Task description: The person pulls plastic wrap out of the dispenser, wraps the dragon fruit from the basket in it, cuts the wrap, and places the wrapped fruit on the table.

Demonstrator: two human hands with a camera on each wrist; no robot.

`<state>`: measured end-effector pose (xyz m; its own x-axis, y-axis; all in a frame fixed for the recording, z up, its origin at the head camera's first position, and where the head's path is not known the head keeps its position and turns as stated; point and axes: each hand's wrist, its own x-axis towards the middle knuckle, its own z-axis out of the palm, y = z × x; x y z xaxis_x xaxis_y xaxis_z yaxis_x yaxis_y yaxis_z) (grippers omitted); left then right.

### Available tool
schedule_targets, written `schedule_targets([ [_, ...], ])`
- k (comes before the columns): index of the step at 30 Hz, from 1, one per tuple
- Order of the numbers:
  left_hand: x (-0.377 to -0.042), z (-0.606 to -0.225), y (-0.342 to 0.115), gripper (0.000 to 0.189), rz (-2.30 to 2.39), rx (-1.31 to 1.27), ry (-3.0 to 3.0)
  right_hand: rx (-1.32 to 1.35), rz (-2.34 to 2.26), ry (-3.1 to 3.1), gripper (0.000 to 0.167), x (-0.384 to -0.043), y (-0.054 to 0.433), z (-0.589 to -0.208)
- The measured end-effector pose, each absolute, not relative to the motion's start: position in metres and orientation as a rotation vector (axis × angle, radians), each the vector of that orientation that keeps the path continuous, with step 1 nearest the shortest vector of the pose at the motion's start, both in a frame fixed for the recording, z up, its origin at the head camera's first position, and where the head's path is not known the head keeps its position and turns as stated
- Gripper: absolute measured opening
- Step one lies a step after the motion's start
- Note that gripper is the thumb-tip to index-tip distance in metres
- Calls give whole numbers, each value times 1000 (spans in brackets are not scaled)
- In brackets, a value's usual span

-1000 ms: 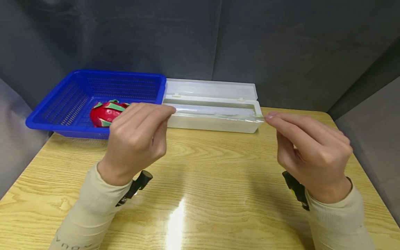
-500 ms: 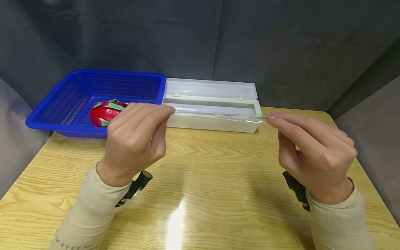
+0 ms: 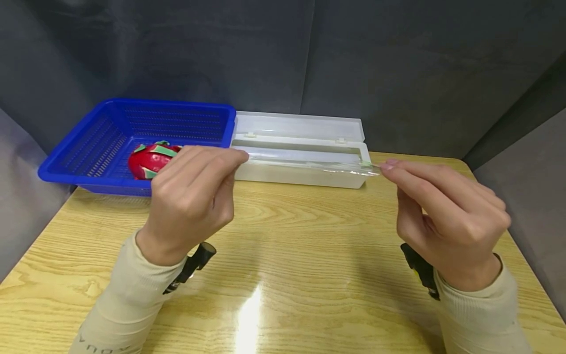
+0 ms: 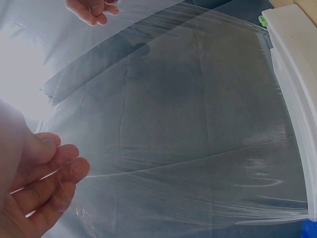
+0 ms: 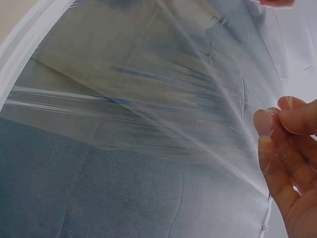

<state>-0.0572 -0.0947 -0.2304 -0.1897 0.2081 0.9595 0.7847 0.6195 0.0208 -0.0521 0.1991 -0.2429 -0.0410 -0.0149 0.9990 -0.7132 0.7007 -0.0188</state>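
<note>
A clear sheet of cling film [image 4: 188, 114] stretches from a long white dispenser box [image 3: 300, 176] at the back of the table towards both hands. My left hand [image 3: 192, 199] pinches the film's edge between thumb and fingers, in front of the blue basket's right part. On the other side, my right hand [image 3: 453, 221] pinches the film's right corner, just right of the box. Inside the box lies the white film roll [image 3: 300, 154], its lid [image 3: 300, 127] tipped back. In the right wrist view the film [image 5: 198, 94] shows creases running to the fingertips.
A blue plastic basket [image 3: 70, 152] stands left of the box, touching or nearly touching it. It holds a red and green dragon fruit [image 3: 152, 161], partly hidden behind my left hand. Dark cloth [image 3: 398, 73] hangs behind the wooden table [image 3: 305, 255].
My right hand has shifted slightly to the right, drawing the film's right corner out past the box end. My left hand has stayed almost still.
</note>
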Motion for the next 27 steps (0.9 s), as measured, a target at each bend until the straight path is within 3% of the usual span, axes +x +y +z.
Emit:
schedule_targets([
  [27,-54,-229,-96,27,-620,-849,-1670,642,640,-1458,37,-50,198,-240],
])
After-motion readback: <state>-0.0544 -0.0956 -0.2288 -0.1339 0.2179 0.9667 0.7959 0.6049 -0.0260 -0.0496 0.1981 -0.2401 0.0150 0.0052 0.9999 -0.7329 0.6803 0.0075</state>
